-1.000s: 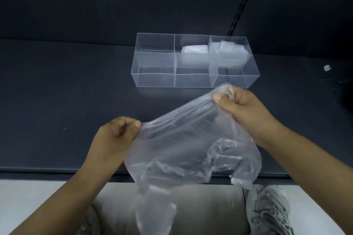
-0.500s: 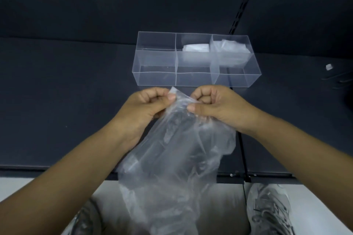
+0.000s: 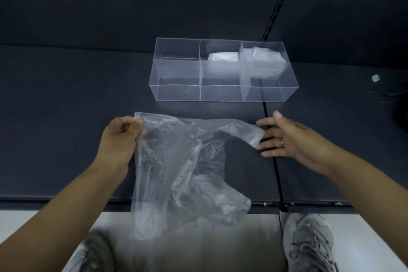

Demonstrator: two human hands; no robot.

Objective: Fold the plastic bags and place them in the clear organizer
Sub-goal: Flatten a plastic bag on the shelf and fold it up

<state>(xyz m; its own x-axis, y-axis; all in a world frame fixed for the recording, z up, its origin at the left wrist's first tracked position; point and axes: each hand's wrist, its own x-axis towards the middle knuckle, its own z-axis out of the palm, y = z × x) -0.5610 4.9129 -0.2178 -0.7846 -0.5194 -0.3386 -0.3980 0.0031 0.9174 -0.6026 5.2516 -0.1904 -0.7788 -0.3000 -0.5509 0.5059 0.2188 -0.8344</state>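
A clear plastic bag (image 3: 176, 168) lies spread on the dark table (image 3: 66, 99), its lower end hanging over the front edge. My left hand (image 3: 120, 137) pinches the bag's top left corner. My right hand (image 3: 284, 137) is to the right with fingers straight, its fingertips at the bag's right handle. Behind the bag stands the clear organizer (image 3: 178, 73) with several compartments. One folded bag (image 3: 223, 56) sits in its back middle compartment and another folded bag (image 3: 262, 56) in the back right one.
A small white object (image 3: 375, 78) and thin dark wires (image 3: 390, 90) lie at the table's right side. A seam (image 3: 274, 161) runs front to back across the table under my right hand. My grey shoes (image 3: 309, 243) show below the front edge.
My hands moved apart from the middle and lowered the bag onto the table. My right hand let go of the bag's top and opened; my left kept its pinch.
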